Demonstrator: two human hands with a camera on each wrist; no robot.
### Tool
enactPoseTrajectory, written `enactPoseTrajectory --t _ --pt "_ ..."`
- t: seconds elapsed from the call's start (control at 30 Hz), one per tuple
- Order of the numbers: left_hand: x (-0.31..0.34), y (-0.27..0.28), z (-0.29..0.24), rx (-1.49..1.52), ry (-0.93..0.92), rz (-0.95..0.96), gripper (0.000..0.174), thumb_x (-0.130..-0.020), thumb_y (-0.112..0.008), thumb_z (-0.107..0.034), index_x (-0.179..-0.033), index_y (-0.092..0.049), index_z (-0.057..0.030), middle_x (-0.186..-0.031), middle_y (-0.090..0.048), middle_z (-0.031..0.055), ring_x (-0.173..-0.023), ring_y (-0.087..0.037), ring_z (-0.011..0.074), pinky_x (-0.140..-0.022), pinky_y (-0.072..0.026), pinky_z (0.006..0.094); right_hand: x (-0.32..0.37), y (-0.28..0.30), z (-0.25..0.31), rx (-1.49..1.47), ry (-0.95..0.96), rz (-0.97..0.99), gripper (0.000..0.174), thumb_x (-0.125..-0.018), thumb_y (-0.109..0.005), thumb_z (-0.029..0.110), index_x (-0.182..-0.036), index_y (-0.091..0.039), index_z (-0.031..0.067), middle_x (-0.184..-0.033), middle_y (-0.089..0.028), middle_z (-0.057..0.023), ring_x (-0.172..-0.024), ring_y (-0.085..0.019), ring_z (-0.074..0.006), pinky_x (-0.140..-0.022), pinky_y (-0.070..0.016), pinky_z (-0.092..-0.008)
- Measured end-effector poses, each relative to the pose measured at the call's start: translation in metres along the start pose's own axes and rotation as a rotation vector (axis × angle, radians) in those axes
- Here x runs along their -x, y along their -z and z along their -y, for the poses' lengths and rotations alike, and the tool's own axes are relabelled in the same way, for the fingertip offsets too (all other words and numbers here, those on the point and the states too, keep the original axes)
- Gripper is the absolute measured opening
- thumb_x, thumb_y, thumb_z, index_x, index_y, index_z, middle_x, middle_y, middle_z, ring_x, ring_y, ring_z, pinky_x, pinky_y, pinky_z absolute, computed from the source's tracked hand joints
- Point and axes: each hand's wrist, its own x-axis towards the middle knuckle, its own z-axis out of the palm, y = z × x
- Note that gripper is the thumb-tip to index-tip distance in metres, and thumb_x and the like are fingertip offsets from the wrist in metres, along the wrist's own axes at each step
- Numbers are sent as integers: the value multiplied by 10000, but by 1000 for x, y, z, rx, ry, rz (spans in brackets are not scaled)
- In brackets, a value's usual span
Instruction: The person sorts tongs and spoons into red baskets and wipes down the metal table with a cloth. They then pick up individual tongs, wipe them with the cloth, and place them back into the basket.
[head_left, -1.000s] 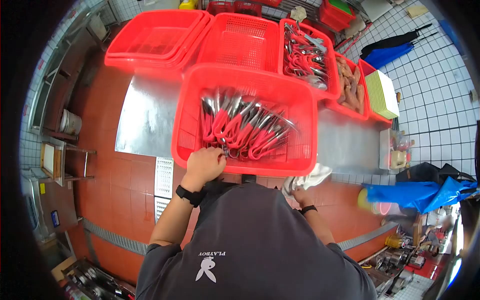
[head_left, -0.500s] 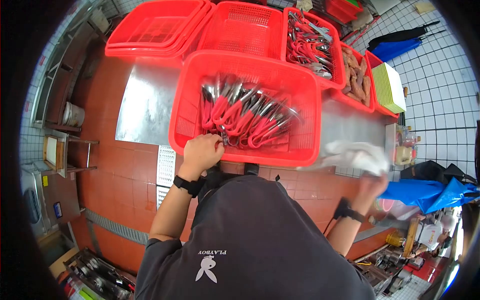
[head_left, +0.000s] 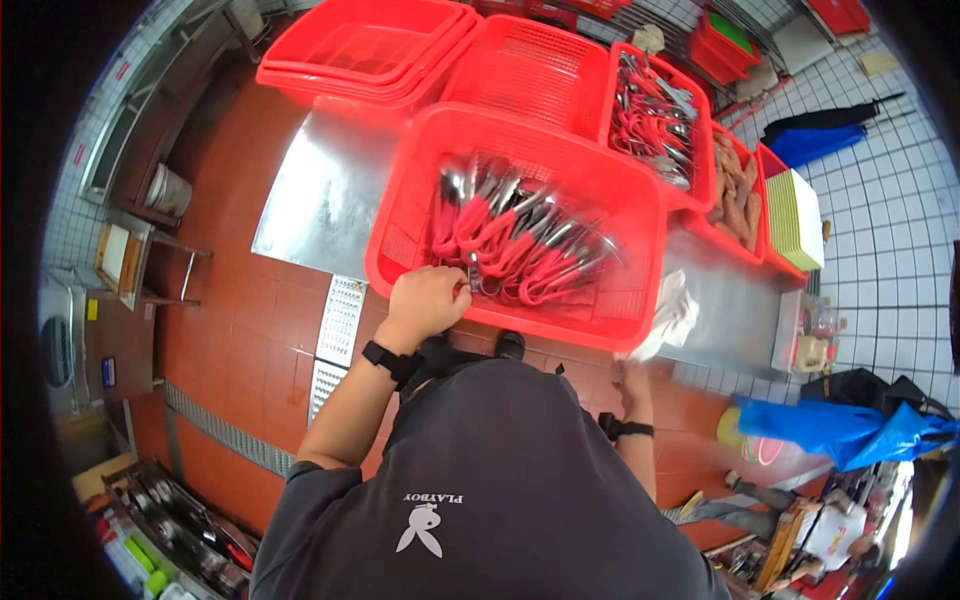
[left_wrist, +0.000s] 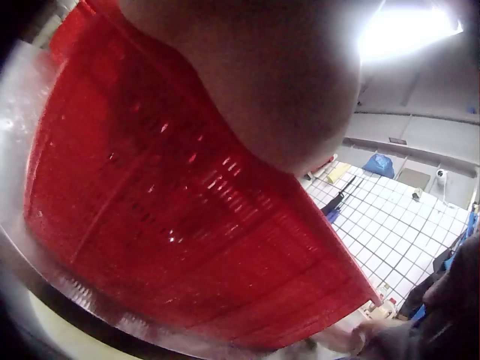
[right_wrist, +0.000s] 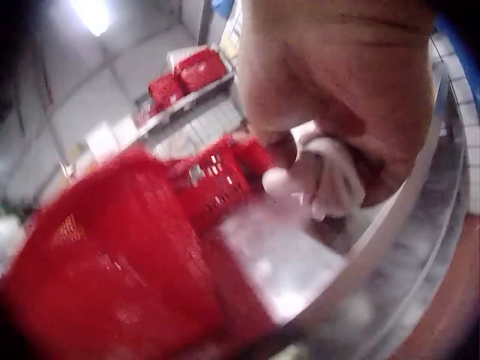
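A large red basket holding red-handled metal tongs stands at the near edge of the steel table. My left hand grips its near rim at the left, fingers curled over the edge; in the left wrist view the hand looms above the basket's outer wall. Right of the basket, my right hand holds a white cloth at the table's edge. The right wrist view shows the fingers of the right hand curled round the bunched cloth.
Behind stand stacked red baskets, a basket of more tongs, a basket of brown pieces and stacked pale green trays. Clear containers sit at the table's right end. Another person is at lower right.
My right hand swung out right with the cloth, then came back beside the basket. My left hand stays on the rim. The head view has shifted, and the other person shows more.
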Motion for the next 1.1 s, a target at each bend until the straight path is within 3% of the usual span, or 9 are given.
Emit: enactPoseTrajectory --t 0.2,0.23,0.3,0.47,0.6,0.67,0.73,0.93,1.1 --pt "-5 7 -7 17 5 6 204 -832 -582 -277 -847 -689 -104 -795 -686 91 -788 -660 287 -684 -525 429 5 17 12 -189 14 -31 191 -903 -576 233 -1081 -577 162 -944 -599 -8 -840 -572 -167 -715 -459 -378" --pt "-5 9 -10 27 4 0 196 -828 -587 -271 -845 -688 -104 -797 -686 86 -785 -659 285 -683 -524 427 17 20 30 -237 74 -130 46 -913 -559 178 -883 -557 144 -853 -576 -18 -761 -550 -145 -647 -454 -323" --pt "-5 11 -13 42 -15 -16 184 -820 -596 -263 -842 -686 -104 -801 -687 78 -782 -658 282 -681 -525 422 16 31 45 -474 212 -127 51 -927 -566 167 -923 -571 116 -867 -573 -16 -796 -563 -150 -642 -472 -344" --pt "-4 8 -13 8 -8 -24 172 -819 -603 -255 -831 -694 -109 -803 -691 71 -769 -660 283 -668 -528 418 36 61 108 -359 531 -70 100 -934 -562 76 -1014 -504 92 -967 -533 -14 -919 -531 -139 -818 -459 -291" --pt "-4 7 -13 42 -10 -12 179 -825 -604 -257 -867 -710 -119 -818 -698 75 -786 -666 288 -672 -530 422 48 74 155 -544 835 -263 380 -952 -530 113 -1330 -490 109 -1230 -547 -49 -1086 -530 -163 -910 -422 -342" --pt "-5 9 -18 24 -27 0 178 -825 -603 -256 -871 -709 -120 -818 -697 80 -786 -666 290 -672 -529 424 39 85 160 -264 649 -402 544 -983 -525 217 -1485 -355 95 -1448 -425 -158 -1247 -491 -269 -1034 -373 -431" --pt "-5 9 -20 21 -20 -37 172 -823 -607 -246 -877 -705 -115 -813 -692 96 -783 -666 296 -672 -528 423 35 85 165 -529 626 -195 616 -972 -551 253 -1512 -318 70 -1569 -288 -185 -1367 -409 -299 -1088 -319 -470" --pt "-5 6 -20 -17 -10 -66 161 -811 -621 -229 -862 -703 -100 -802 -687 99 -775 -664 300 -663 -524 418 69 70 191 -451 797 -133 588 -973 -533 115 -1517 -320 51 -1551 -334 -168 -1354 -420 -260 -1039 -365 -366" --pt "-7 6 -21 -49 -9 -68 161 -810 -619 -222 -869 -708 -102 -799 -688 100 -775 -664 301 -672 -523 415 -11 88 156 46 742 -241 769 -915 -633 247 -1540 -236 41 -1564 -290 -219 -1444 -285 -351 -1135 -299 -442"
